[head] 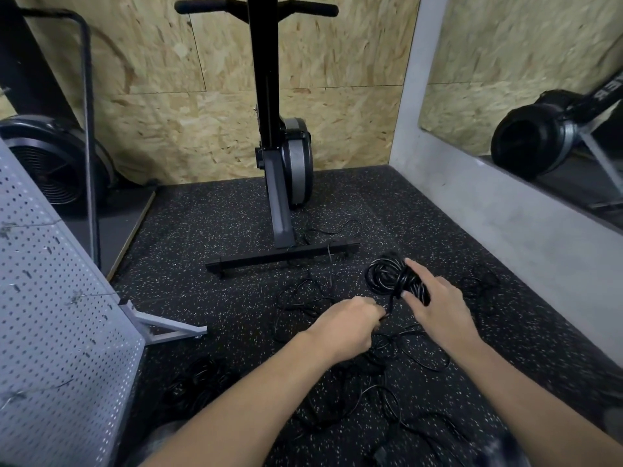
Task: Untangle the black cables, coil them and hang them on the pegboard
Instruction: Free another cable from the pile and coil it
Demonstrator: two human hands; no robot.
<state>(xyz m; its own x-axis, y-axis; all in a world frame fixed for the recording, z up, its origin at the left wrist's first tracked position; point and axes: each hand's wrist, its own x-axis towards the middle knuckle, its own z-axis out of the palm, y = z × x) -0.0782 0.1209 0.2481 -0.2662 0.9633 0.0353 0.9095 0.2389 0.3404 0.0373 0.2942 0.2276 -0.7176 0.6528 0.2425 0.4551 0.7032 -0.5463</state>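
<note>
Loose cables (pixel 381 396): black loops sprawl over the speckled floor (pixel 209 230) beneath both forearms, running toward the near edge of the view; a second small heap (pixel 199 382) lies by the foot of the pegboard.
Right hand (pixel 438 305): held above the floor, fingers and thumb closed around one side of a half-made coil (pixel 391 276), index finger stretched along its top.
Coil: a ring of several turns standing roughly on edge, its open face turned to the left, toward the other hand; it sits just ahead of the right hand and clear of the floor.
Left hand (pixel 350 320): pinched shut on the free strand (pixel 391 303) that drops from the coil, close beside the right hand but not touching it.
Strand: its run is short and steep, from the coil down and left into the left hand, then on into the loose cables below.
Key relation: the right hand carries the coil, the left feeds it; the next turn likely calls for the left hand to draw slack up from the tangle.
Pegboard (pixel 60 315): grey perforated panel on a stand at the left edge of the floor, well apart from the coil and nearer the left hand; no cable appears to hang on it yet.
Backdrop: an exercise machine (pixel 286 163) stands at the far wall, thin cable (pixel 333 230) trailing round its base.
Risk: the strand may snag in the loops beneath.
</note>
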